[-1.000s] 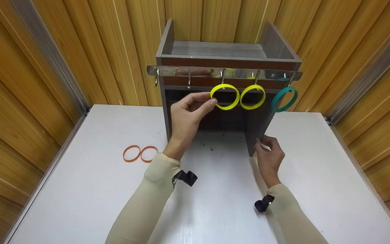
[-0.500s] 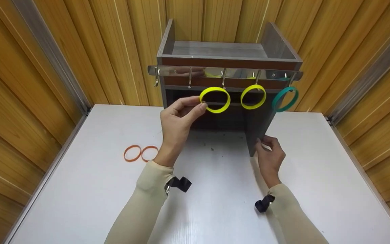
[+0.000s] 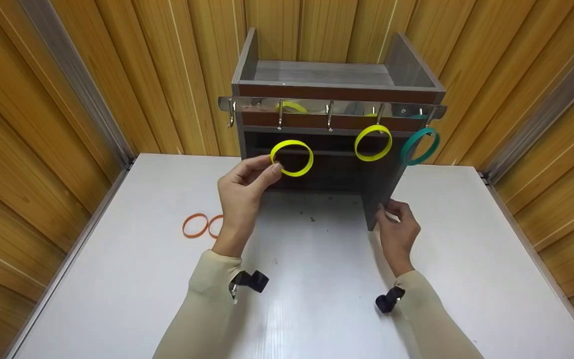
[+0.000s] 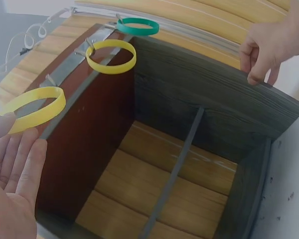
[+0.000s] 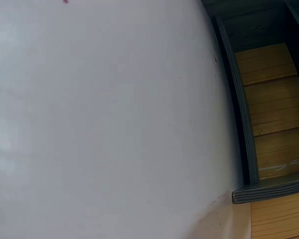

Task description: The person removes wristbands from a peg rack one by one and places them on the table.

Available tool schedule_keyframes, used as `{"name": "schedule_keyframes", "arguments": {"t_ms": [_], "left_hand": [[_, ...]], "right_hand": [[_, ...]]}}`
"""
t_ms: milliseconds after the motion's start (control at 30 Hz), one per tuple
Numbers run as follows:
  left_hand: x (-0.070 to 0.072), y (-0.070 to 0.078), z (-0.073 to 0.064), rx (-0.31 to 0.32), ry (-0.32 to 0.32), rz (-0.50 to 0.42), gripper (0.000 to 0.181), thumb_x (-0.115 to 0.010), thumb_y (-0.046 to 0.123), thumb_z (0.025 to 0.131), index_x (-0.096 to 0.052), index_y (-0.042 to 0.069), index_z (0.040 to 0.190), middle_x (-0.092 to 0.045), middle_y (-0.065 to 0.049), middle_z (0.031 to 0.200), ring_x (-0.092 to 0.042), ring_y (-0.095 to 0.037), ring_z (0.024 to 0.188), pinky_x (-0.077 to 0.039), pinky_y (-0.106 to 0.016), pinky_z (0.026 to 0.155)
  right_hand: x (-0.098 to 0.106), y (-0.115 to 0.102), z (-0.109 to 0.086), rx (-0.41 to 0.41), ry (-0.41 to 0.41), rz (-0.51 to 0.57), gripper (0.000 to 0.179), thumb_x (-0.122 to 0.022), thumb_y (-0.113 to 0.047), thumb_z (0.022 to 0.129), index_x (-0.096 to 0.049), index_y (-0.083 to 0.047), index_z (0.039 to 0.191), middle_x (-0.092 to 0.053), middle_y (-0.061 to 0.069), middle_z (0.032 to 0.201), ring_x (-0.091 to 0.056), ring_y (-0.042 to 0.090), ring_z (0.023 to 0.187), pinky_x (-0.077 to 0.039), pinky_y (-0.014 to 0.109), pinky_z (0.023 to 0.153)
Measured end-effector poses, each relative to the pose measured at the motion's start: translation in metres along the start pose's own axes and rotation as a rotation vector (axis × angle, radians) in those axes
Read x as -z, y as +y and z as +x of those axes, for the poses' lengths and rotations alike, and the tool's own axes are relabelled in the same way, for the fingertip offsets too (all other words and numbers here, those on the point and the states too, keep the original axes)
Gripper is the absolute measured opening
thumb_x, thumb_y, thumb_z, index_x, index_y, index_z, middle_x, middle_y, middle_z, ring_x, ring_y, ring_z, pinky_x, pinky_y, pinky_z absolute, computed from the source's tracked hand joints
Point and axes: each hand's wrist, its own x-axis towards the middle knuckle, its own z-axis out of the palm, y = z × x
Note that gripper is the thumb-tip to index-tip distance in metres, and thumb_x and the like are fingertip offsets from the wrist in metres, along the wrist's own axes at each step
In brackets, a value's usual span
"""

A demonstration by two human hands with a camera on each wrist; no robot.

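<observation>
My left hand (image 3: 239, 197) pinches a yellow wristband (image 3: 311, 162) between thumb and fingers, in front of the dark grey shelf unit (image 3: 339, 93). The band hangs free of the hooks, below the second hook from the left. Another yellow wristband (image 3: 357, 144) hangs from the fourth hook of the metal hook rail (image 3: 304, 107), and a teal wristband (image 3: 404, 151) from the rightmost one. My right hand (image 3: 397, 232) grips the front edge of the shelf unit's right side panel (image 4: 189, 64), low down. In the right wrist view that hand is out of sight.
Two orange wristbands lie on the white table (image 3: 117, 279) at the left; one orange wristband (image 3: 195, 237) shows whole, the other is partly behind my left wrist. Wood-panelled walls (image 3: 33, 99) enclose the table at the back and both sides.
My left hand has drawn the yellow wristband away from the middle hook, leftward, down and towards me. My right hand stays on the side panel.
</observation>
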Motion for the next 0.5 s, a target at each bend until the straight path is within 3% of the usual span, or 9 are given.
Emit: {"name": "schedule_keyframes", "arguments": {"t_ms": [367,500], "left_hand": [[0.028,-0.014,-0.009,0.054,0.086,0.041,0.026,-0.083,0.004,0.092,-0.075,-0.007,0.115,-0.076,-0.015,0.106,-0.077,-0.027,0.095,-0.064,-0.038,0.090],[0.037,-0.020,-0.012,0.073,0.108,0.043,0.023,-0.083,0.004,0.092,-0.077,-0.004,0.113,-0.076,-0.016,0.106,-0.077,-0.027,0.094,-0.064,-0.038,0.089]], "right_hand": [[-0.004,-0.001,0.002,-0.040,0.018,-0.033,0.022,-0.071,0.007,0.097,-0.065,0.011,0.118,-0.069,0.021,0.115,-0.065,0.009,0.101,-0.058,0.015,0.086],[-0.003,-0.001,0.002,-0.045,0.012,-0.022,0.021,-0.073,0.005,0.096,-0.067,0.009,0.116,-0.071,0.017,0.113,-0.066,0.007,0.100,-0.059,0.016,0.086]]}}
